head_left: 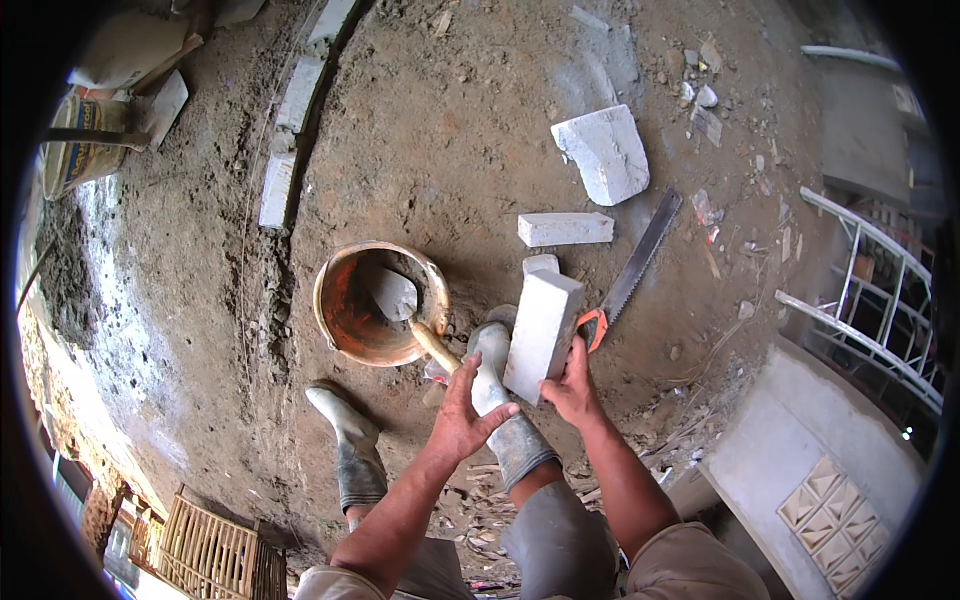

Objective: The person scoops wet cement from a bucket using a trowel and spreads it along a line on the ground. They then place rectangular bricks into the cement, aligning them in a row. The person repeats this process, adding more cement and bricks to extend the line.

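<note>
Bucket (347, 305) is the reference for all positions given here. I observe the right hand (573, 385) holding a rectangular block (544, 338), with the thumb on its near end. The block is to the right of the bucket, tilted, over a boot (487, 368). The left hand (465, 415) is wide, thumb spread from the fingers, on the near right side of the bucket. A trowel (432, 343) rests with its blade inside the bucket and its handle toward that hand; I cannot confirm contact.

Status, as I judge it: a row of pale blocks (299, 95) lies in line beyond the bucket and left of it, and that portion appears set. The held block is separate from the row. A saw (643, 256), a notched slab (606, 158) and a short block (566, 229), all right of the bucket, suggest that some cutting is complete. I cannot determine how many pieces are left to set.

Markings: a container (88, 150), far left of the bucket, carries dark lettering on its side, seen at a slant. I can read no marking on the held block, saw or trowel.
</note>
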Demonstrator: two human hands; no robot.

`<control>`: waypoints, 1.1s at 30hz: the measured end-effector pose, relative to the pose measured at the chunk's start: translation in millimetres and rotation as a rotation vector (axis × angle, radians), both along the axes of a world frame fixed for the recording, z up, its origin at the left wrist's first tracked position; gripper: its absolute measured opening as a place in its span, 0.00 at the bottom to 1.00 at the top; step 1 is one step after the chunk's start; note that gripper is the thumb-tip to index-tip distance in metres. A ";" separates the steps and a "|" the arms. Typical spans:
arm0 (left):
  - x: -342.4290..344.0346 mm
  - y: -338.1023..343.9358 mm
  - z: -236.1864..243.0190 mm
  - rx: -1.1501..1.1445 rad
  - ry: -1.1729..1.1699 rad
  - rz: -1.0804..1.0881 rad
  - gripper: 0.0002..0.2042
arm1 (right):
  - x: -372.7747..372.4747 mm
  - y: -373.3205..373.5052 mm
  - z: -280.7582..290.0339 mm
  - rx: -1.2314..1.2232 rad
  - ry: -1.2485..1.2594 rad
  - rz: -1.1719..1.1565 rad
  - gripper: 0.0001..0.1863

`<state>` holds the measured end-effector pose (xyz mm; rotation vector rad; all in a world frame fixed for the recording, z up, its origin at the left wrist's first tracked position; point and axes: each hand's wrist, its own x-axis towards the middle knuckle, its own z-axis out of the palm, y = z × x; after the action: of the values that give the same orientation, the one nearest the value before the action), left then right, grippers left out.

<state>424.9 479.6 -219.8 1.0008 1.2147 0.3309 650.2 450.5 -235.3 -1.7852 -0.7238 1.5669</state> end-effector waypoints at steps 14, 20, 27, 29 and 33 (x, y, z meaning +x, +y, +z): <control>-154.4 -80.2 14.0 -0.259 0.106 0.439 0.49 | -118.9 34.5 27.1 0.053 -0.362 0.675 0.47; -202.4 -111.6 -51.2 -0.397 0.523 0.378 0.51 | 37.6 121.4 -86.0 0.109 -1.461 0.734 0.52; -197.9 -103.8 -157.8 -0.387 0.861 0.299 0.49 | 53.5 180.8 -140.6 -0.122 -1.495 1.017 0.43; -188.8 -109.6 -174.6 -0.358 0.926 0.289 0.48 | 53.5 180.6 -147.2 -0.096 -1.518 1.046 0.35; -181.4 -122.0 -178.9 -0.391 0.850 0.270 0.49 | 67.9 180.0 -129.5 -0.038 -1.450 0.990 0.32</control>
<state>243.5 357.6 -398.6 0.6306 2.0959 -0.1586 718.1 630.5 -364.8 -2.6115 -2.4892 0.3500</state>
